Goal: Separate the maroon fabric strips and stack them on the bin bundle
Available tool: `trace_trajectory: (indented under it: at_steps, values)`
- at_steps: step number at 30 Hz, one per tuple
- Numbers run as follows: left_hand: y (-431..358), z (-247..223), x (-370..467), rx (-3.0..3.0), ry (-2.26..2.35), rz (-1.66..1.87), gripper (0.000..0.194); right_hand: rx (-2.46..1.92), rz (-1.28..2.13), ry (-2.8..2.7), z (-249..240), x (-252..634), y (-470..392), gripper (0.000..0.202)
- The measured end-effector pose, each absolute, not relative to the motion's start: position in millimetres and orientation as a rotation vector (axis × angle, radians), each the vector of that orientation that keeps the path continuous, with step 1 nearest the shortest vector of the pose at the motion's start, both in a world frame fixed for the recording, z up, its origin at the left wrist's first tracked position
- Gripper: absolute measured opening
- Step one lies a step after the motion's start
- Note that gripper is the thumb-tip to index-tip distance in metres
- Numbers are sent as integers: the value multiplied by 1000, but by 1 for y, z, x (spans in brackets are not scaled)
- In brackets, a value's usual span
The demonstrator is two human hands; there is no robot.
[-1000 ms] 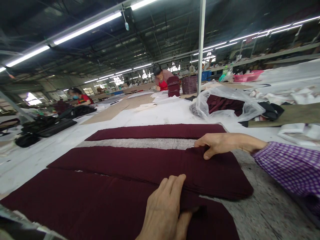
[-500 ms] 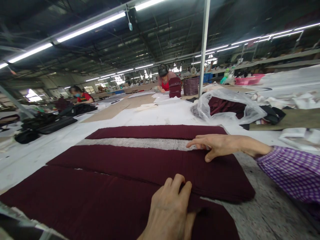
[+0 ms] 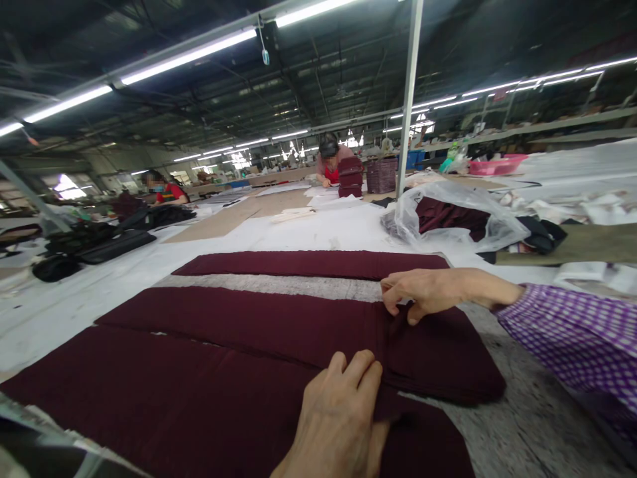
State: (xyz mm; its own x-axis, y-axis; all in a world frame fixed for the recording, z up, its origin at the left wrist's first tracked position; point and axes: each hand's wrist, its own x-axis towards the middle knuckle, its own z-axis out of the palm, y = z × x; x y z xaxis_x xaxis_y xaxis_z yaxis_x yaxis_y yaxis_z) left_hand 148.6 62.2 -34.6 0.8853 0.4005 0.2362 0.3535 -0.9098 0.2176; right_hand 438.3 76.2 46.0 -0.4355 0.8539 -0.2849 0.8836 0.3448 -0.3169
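Three stacks of dark maroon fabric pieces lie side by side on the table. My left hand is closed at the right part of the near stack, fingers curled over its far edge and a fold of cloth raised by the thumb. My right hand pinches the top of the middle stack near its far edge, and the cloth puckers under the fingertips. Beyond it lies the narrow far stack, apart from the middle one by a strip of grey surface.
A clear plastic bag of maroon cloth sits at the back right, beside a metal post. A pink basin stands farther off. Two people work in the background, near stacked maroon pieces. Dark cloth lies at left.
My right hand's fingers have drawn together from an extended pose and gathered up cloth on the middle stack. My left hand has stayed nearly in place.
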Motion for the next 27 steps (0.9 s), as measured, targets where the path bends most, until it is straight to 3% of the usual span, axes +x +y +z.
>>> trace_trajectory:
  at_steps: [4,6,10,18,24,27]
  values:
    - [61,-30,149,2854,608,384,48,1664,-726,2526,44,439,72,63]
    - [60,-27,149,2839,613,349,53,1656,-741,2491,46,438,74,69]
    - [58,-20,152,2846,629,255,65,1620,-698,2423,52,430,82,59]
    - [55,-12,158,2840,675,148,51,1668,-592,2456,52,429,74,28]
    - [56,-14,158,2841,697,156,53,2062,-893,2401,40,453,52,68]
    - [56,-17,157,2848,676,136,54,2150,-982,2385,34,463,46,70]
